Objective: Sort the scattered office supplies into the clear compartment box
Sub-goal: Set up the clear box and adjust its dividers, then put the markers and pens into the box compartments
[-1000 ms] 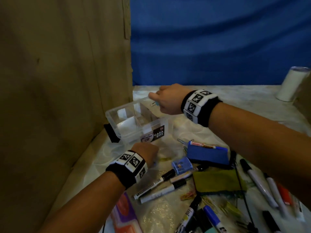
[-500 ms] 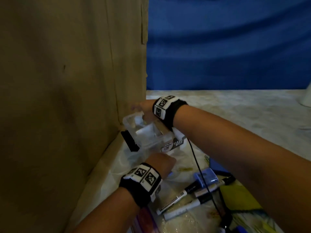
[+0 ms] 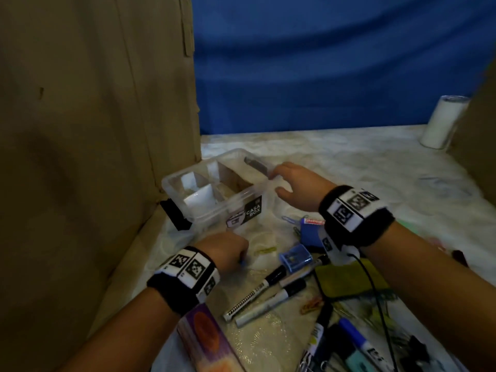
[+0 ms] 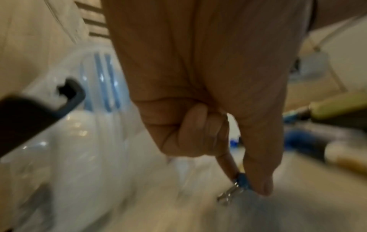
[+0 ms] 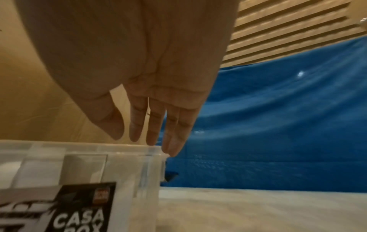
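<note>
The clear compartment box point(image 3: 243, 200), labelled CASA BOX, stands open by the cardboard wall; I cannot make out what lies in its compartments. My right hand point(image 3: 276, 181) is at the box's right end with straight fingers. In the right wrist view its fingertips point(image 5: 152, 141) hover at the rim of the box point(image 5: 79, 164) and hold nothing. In front of the box, low over the table, my left hand point(image 3: 236, 253) pinches a small blue binder clip point(image 4: 243, 180) between thumb and forefinger point(image 4: 242, 179); the other fingers are curled.
Several markers point(image 3: 268, 285), a blue sharpener point(image 3: 295, 257), a blue eraser point(image 3: 311, 233) and a green cloth point(image 3: 349, 280) crowd the near table. A cardboard wall point(image 3: 94, 130) rises on the left. A white roll point(image 3: 442, 122) stands at the far right.
My right hand has drawn back from the box's far left end to its right end. The left hand stays low in front of the box.
</note>
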A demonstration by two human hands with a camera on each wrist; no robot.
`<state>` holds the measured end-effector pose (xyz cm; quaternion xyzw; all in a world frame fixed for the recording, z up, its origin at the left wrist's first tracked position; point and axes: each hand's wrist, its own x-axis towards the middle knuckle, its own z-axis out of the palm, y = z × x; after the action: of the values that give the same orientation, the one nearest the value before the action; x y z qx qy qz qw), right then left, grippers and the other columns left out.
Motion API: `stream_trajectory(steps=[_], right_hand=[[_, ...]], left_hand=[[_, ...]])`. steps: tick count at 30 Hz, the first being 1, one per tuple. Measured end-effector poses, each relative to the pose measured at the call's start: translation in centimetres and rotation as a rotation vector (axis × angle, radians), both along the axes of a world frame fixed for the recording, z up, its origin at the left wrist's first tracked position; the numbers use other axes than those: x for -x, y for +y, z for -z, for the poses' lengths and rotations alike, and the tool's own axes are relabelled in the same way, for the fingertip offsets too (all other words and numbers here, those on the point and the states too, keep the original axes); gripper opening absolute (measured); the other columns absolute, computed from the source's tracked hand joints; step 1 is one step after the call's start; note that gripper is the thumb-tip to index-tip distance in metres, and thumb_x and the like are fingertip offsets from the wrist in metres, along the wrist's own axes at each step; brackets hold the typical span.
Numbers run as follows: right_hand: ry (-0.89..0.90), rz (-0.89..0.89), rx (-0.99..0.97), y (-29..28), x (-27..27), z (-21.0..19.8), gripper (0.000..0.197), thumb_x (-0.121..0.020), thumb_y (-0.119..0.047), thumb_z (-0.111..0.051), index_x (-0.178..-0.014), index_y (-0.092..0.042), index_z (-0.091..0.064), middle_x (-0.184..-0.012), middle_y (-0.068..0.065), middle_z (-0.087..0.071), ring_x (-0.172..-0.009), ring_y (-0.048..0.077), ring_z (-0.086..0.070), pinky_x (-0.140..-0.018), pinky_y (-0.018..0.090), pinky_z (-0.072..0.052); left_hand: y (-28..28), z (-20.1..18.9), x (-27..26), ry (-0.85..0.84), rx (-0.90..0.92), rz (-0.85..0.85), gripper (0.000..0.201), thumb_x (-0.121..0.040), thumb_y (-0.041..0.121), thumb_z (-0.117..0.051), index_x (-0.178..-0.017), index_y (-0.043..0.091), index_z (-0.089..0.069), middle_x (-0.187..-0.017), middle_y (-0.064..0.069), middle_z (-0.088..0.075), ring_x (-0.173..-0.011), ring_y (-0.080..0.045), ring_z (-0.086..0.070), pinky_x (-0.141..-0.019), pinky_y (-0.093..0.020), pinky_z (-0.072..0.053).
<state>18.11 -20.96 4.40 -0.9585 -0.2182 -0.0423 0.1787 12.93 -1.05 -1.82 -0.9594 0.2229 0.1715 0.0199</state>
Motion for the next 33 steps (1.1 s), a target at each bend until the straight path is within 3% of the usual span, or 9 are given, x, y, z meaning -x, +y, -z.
stream_trajectory(steps=[4,8,12,16,19,22,24,27,33], right_hand=[[0.102,0.108,0.043,-2.7,2.2,1.9,0.029,-0.093,-0.026,-0.052,-0.122,-0.020,-0.053,-0.128,0.006,-0.049,-0.113,0.026,-0.054,-0.096,0.037,-0.044],[0.154,0.178,0.062,-4.7,4.6,3.1,0.027,-0.094,-0.028,-0.052,-0.121,-0.021,-0.054,-0.129,0.004,-0.050,-0.115,0.023,-0.053,-0.095,0.036,-0.045],[0.232,0.188,0.099,-6.7,6.8,3.4,0.028,-0.096,-0.025,-0.050,-0.124,-0.018,-0.052,-0.132,0.006,-0.048,-0.117,0.024,-0.051,-0.090,0.030,-0.039],[0.288,0.246,0.090,-9.4,8.1,4.1,0.031,-0.095,-0.024,-0.051,-0.124,-0.016,-0.052,-0.130,0.008,-0.050,-0.115,0.025,-0.051,-0.093,0.031,-0.040],[0.317,0.277,0.118,-11.6,8.9,4.7,0.035,-0.094,-0.027,-0.054,-0.127,-0.016,-0.051,-0.132,0.009,-0.049,-0.117,0.026,-0.051,-0.096,0.032,-0.040],[0.357,0.300,0.147,-13.4,9.3,5.1,0.037,-0.092,-0.026,-0.056,-0.127,-0.014,-0.051,-0.131,0.010,-0.049,-0.115,0.028,-0.052,-0.095,0.033,-0.040],[0.368,0.294,0.159,-14.2,9.4,5.2,0.034,-0.090,-0.024,-0.058,-0.123,-0.015,-0.053,-0.128,0.010,-0.050,-0.111,0.028,-0.053,-0.092,0.033,-0.041],[0.383,0.248,0.191,-14.8,9.2,5.1,0.030,-0.090,-0.021,-0.058,-0.119,-0.015,-0.054,-0.125,0.010,-0.051,-0.107,0.029,-0.054,-0.091,0.034,-0.044],[0.385,0.184,0.313,-14.3,7.8,5.4,0.033,-0.090,-0.025,-0.056,-0.122,-0.014,-0.054,-0.127,0.012,-0.053,-0.109,0.031,-0.056,-0.095,0.038,-0.047]], left_hand=[[0.1,-3.8,1.9,-0.081,0.265,-0.028,0.011,-0.086,0.030,-0.061,-0.096,0.025,-0.060,-0.091,0.002,-0.058,-0.082,-0.015,-0.055,-0.067,-0.029,-0.042],[2.2,-9.4,0.9,-0.331,0.519,-0.292,0.006,-0.088,0.027,-0.061,-0.093,0.028,-0.057,-0.082,0.007,-0.056,-0.073,-0.007,-0.052,-0.060,-0.025,-0.037],[4.2,-11.4,-3.7,-0.411,0.245,-0.507,0.024,-0.087,0.024,-0.062,-0.103,0.006,-0.065,-0.103,-0.015,-0.064,-0.095,-0.032,-0.060,-0.078,-0.036,-0.046],[4.5,-9.9,-6.5,-0.324,0.018,-0.534,0.033,-0.091,0.023,-0.056,-0.114,0.000,-0.063,-0.119,-0.021,-0.062,-0.111,-0.035,-0.059,-0.088,-0.037,-0.046],[4.6,-9.1,-7.5,-0.272,0.069,-0.556,0.036,-0.093,0.019,-0.055,-0.122,-0.001,-0.059,-0.126,-0.022,-0.059,-0.118,-0.036,-0.055,-0.095,-0.038,-0.043],[3.9,-10.0,-7.3,-0.259,0.156,-0.581,0.036,-0.093,0.019,-0.056,-0.123,0.000,-0.059,-0.123,-0.024,-0.059,-0.113,-0.037,-0.055,-0.091,-0.039,-0.043],[2.7,-10.5,-6.2,-0.350,0.153,-0.496,0.035,-0.093,0.024,-0.055,-0.123,0.007,-0.061,-0.121,-0.021,-0.059,-0.108,-0.037,-0.056,-0.087,-0.039,-0.044],[-1.0,-9.7,-2.9,-0.485,0.175,-0.253,0.033,-0.092,0.029,-0.053,-0.122,0.018,-0.062,-0.124,-0.015,-0.056,-0.113,-0.034,-0.053,-0.097,-0.044,-0.044],[-8.0,-3.3,2.7,-0.119,0.200,0.097,0.036,-0.095,0.025,-0.050,-0.131,0.024,-0.054,-0.136,-0.002,-0.049,-0.125,-0.022,-0.047,-0.105,-0.034,-0.038]])
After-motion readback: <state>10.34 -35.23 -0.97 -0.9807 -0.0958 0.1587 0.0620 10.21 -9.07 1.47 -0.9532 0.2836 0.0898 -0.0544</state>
